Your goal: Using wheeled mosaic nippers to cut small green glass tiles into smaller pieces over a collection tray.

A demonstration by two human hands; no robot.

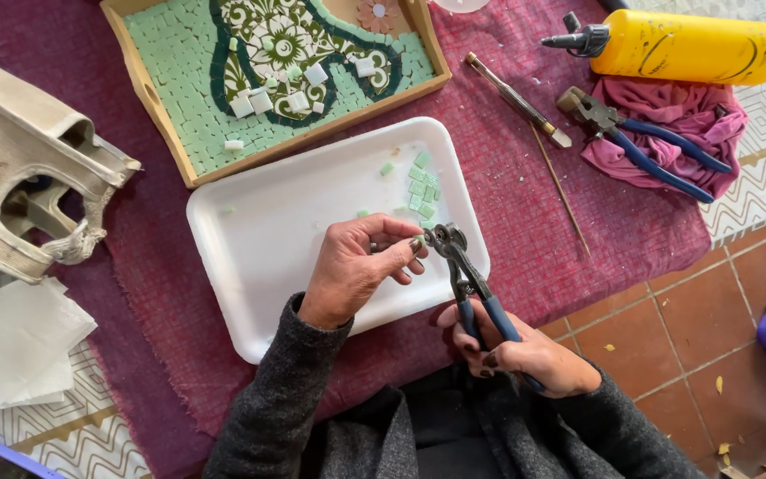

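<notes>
My left hand pinches a small green mosaic tile over the white foam tray. My right hand grips the blue handles of wheeled tile nippers, whose jaws touch the tile. Several cut green tile pieces lie on the tray's far right part. Beyond the tray lies a wooden-framed mosaic in green and white, with loose white tiles on it.
A dark red cloth covers the table. At the right lie a second pair of blue-handled pliers on a pink rag, a glass cutter, a thin stick and a yellow glue bottle. A beige bag sits left.
</notes>
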